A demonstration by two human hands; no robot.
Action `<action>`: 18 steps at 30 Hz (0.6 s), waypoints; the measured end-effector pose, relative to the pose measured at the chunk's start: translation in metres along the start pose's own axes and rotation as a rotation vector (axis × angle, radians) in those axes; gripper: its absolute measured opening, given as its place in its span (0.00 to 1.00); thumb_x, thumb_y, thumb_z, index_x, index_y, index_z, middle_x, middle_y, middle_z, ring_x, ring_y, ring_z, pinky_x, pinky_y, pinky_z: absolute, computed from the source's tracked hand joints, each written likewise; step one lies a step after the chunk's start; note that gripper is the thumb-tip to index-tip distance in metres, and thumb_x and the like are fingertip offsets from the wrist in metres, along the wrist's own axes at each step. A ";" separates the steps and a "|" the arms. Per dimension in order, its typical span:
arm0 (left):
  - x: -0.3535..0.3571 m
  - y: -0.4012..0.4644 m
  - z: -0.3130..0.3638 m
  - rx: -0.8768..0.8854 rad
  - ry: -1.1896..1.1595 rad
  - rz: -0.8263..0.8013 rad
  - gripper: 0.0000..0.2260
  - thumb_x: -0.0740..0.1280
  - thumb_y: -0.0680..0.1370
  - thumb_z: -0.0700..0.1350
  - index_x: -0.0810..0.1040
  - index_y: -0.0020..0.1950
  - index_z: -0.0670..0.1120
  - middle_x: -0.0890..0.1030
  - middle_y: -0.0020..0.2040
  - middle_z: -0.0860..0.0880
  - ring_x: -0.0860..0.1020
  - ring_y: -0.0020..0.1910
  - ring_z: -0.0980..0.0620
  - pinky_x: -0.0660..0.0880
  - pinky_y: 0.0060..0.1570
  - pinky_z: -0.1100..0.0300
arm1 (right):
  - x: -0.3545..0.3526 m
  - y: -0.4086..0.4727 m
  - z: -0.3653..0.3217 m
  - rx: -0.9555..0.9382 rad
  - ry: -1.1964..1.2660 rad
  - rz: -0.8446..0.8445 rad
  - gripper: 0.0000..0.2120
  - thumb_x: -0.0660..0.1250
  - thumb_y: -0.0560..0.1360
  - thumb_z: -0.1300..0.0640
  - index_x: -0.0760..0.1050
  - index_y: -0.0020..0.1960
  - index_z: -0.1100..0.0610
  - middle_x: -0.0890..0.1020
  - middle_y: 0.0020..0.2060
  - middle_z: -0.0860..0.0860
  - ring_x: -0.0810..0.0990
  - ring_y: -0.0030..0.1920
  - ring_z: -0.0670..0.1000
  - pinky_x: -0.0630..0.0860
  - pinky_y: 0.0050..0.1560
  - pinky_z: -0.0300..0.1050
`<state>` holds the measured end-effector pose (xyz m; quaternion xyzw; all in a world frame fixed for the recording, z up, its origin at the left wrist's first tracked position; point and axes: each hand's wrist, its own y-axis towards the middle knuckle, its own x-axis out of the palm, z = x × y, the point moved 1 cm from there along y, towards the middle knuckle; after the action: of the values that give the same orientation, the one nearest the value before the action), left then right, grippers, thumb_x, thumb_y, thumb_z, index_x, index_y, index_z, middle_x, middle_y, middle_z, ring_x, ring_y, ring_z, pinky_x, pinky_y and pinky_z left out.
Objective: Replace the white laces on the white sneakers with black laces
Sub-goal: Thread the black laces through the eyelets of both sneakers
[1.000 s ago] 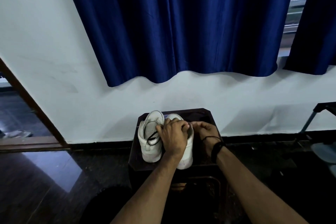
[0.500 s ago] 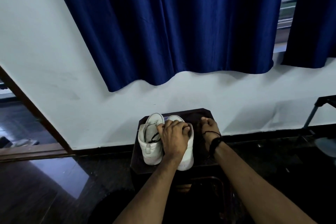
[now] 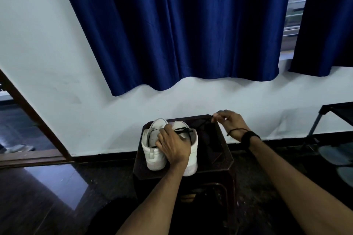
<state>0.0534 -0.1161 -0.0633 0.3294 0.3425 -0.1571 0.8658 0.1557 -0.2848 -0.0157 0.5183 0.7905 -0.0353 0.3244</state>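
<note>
Two white sneakers stand side by side, heels toward me, on a dark stool. My left hand lies over the right sneaker with its fingers curled on the shoe's top. The left sneaker stands next to it, a black lace showing inside its opening. A black lace runs taut from the right sneaker's top up to my right hand, which pinches its end above the stool's far right corner. No white lace is visible.
The stool stands against a white wall under blue curtains. A dark folding stand is at the right, with grey footwear on the floor beside it. A wooden door frame runs along the left. The floor is dark and glossy.
My right hand has risen from the stool top and moved right, drawing the black lace out taut. My left hand has stayed on the right sneaker.
</note>
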 end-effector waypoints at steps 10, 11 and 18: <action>0.004 -0.001 0.003 -0.087 0.006 -0.066 0.16 0.58 0.65 0.46 0.74 0.50 0.45 0.80 0.49 0.45 0.75 0.57 0.43 0.61 0.52 0.45 | 0.002 -0.011 -0.019 0.243 0.213 0.276 0.14 0.63 0.78 0.47 0.82 0.38 0.49 0.83 0.40 0.38 0.75 0.49 0.42 0.51 0.61 0.47; 0.005 -0.002 0.004 -0.095 0.013 -0.074 0.15 0.61 0.64 0.43 0.74 0.51 0.45 0.80 0.50 0.45 0.75 0.57 0.43 0.61 0.52 0.45 | 0.002 -0.012 -0.019 0.254 0.215 0.288 0.14 0.63 0.78 0.47 0.82 0.38 0.49 0.82 0.39 0.38 0.75 0.47 0.41 0.50 0.61 0.47; -0.026 0.013 0.011 0.031 0.268 -0.316 0.15 0.64 0.72 0.49 0.76 0.56 0.45 0.82 0.54 0.44 0.77 0.58 0.43 0.58 0.65 0.46 | -0.008 -0.009 -0.037 0.204 0.106 0.087 0.15 0.63 0.78 0.46 0.83 0.38 0.50 0.76 0.25 0.44 0.76 0.34 0.49 0.76 0.45 0.46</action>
<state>0.0469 -0.1126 -0.0327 0.3029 0.4995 -0.2507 0.7719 0.1329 -0.2807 0.0156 0.5834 0.7757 -0.0744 0.2290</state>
